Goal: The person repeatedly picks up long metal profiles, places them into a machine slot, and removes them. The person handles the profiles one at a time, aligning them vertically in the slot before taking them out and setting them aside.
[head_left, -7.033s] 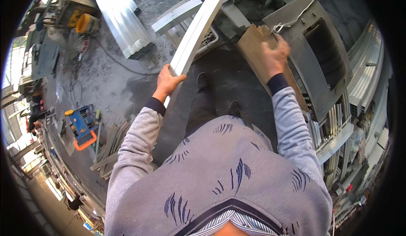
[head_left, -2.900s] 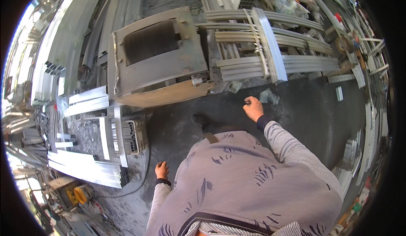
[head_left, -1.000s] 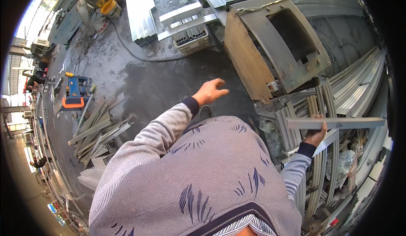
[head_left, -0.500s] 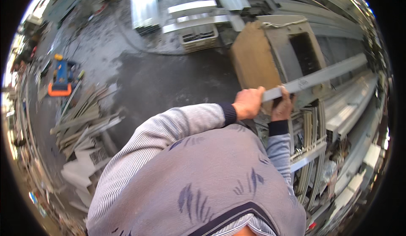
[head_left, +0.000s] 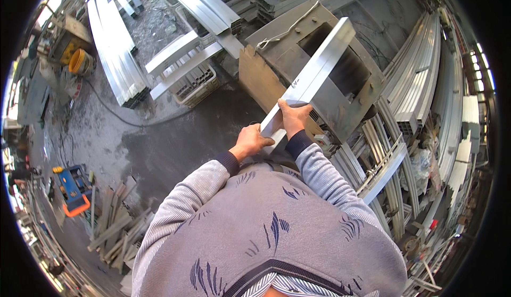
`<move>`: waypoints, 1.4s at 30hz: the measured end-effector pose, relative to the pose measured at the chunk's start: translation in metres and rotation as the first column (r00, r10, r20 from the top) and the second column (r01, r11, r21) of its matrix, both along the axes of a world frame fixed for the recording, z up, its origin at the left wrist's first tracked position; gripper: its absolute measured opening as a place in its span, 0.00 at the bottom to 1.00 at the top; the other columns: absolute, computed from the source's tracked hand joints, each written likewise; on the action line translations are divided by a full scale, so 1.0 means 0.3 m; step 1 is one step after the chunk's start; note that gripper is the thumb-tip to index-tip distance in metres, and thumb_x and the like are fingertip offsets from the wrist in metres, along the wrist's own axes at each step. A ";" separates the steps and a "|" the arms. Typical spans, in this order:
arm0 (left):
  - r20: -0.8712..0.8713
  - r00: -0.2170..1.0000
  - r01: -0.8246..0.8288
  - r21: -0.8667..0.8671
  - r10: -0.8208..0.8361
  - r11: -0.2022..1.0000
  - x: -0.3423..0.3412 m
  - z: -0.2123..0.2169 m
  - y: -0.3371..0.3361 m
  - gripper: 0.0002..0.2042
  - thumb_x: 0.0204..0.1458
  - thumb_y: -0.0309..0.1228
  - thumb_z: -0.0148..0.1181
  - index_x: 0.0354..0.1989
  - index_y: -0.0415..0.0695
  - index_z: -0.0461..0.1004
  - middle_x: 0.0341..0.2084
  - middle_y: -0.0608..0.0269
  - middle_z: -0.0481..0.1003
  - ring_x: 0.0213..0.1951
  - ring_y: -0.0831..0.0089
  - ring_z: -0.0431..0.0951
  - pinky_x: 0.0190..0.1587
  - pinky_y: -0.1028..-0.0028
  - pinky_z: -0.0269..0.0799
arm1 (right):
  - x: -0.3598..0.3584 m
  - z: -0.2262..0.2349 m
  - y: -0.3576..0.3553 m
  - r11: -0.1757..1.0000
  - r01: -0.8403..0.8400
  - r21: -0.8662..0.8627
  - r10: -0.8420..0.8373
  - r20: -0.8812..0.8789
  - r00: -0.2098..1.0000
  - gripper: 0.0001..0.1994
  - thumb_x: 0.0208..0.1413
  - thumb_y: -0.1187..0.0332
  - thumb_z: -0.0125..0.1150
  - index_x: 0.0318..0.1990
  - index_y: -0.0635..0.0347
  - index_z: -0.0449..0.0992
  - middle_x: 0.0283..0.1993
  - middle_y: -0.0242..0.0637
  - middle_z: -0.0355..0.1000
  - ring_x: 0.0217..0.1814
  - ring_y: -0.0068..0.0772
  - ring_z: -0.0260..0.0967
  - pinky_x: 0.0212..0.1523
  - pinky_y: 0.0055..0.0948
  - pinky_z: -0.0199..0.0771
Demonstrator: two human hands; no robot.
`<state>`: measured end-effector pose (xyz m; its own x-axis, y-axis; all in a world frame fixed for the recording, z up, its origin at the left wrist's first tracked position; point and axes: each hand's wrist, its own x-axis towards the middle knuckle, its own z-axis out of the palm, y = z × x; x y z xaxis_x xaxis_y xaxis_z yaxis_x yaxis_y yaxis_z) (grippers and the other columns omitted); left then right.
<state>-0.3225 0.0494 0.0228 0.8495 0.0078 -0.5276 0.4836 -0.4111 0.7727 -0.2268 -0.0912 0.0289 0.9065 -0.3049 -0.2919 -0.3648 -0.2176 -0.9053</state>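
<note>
A long silver metal profile [head_left: 322, 57] slants up and to the right from in front of my body. My left hand [head_left: 250, 141] grips it near its lower end, with the thumb on top. Farther up, my right hand [head_left: 294, 117] is closed around its right side. Dark handwritten marks show on the profile just beyond my hands. Its far end lies over a grey metal housing [head_left: 340, 119] with a dark opening and a tan side panel [head_left: 261, 79]. I cannot tell whether the profile touches the housing.
Left of the housing, a pale crate [head_left: 205, 92] holds cut pieces, with profiles lying across it. Long silver profiles [head_left: 114, 47] lie farther left, near a yellow bucket [head_left: 81, 62]. Offcuts [head_left: 120, 228] and a blue-and-orange tool [head_left: 72, 188] are at lower left. Profile stacks [head_left: 412, 84] line the right.
The profile has swung from nearly level to a steeper slant, and both hands have moved left with it. My view has turned, showing more of the right-hand stacks.
</note>
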 end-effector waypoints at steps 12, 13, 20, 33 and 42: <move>-0.231 0.954 0.082 -0.418 -0.193 0.905 0.762 0.047 -0.104 0.21 0.54 0.43 0.76 0.52 0.44 0.83 0.42 0.62 0.85 0.43 0.67 0.84 0.45 0.62 0.79 | 0.804 0.003 -0.198 0.516 -0.010 -0.856 0.184 0.099 0.978 0.45 0.54 0.47 0.62 0.76 0.65 0.61 0.79 0.63 0.50 0.84 0.62 0.42 0.81 0.52 0.47; -0.260 0.942 0.078 -0.451 -0.214 0.889 0.808 0.058 -0.115 0.22 0.54 0.43 0.76 0.52 0.44 0.82 0.42 0.62 0.85 0.43 0.67 0.85 0.44 0.62 0.79 | 0.867 0.008 -0.225 0.512 -0.034 -0.858 0.199 0.080 0.977 0.44 0.55 0.47 0.61 0.76 0.64 0.62 0.80 0.61 0.51 0.84 0.61 0.42 0.81 0.52 0.47; -0.282 0.931 0.069 -0.490 -0.233 0.869 0.853 0.053 -0.123 0.22 0.56 0.42 0.75 0.55 0.44 0.80 0.45 0.63 0.84 0.43 0.69 0.85 0.43 0.67 0.79 | 0.942 0.002 -0.235 0.524 -0.077 -0.848 0.215 0.044 0.976 0.40 0.57 0.50 0.58 0.76 0.60 0.64 0.80 0.57 0.54 0.85 0.58 0.43 0.81 0.51 0.47; -0.346 0.909 0.009 -0.543 -0.233 0.840 0.441 0.021 0.078 0.22 0.58 0.36 0.74 0.58 0.43 0.77 0.46 0.62 0.83 0.43 0.69 0.84 0.46 0.64 0.84 | 0.506 0.055 -0.036 0.544 -0.143 -0.827 0.197 -0.040 0.980 0.40 0.57 0.54 0.64 0.76 0.59 0.61 0.82 0.52 0.50 0.87 0.55 0.38 0.74 0.50 0.67; -0.305 0.918 0.103 -0.432 -0.253 0.896 0.125 0.031 0.248 0.23 0.56 0.43 0.74 0.57 0.47 0.79 0.46 0.63 0.83 0.47 0.69 0.84 0.49 0.63 0.79 | 0.198 0.022 0.136 0.558 -0.127 -0.820 0.211 -0.007 0.977 0.41 0.55 0.55 0.65 0.76 0.60 0.62 0.81 0.53 0.50 0.87 0.57 0.37 0.80 0.46 0.59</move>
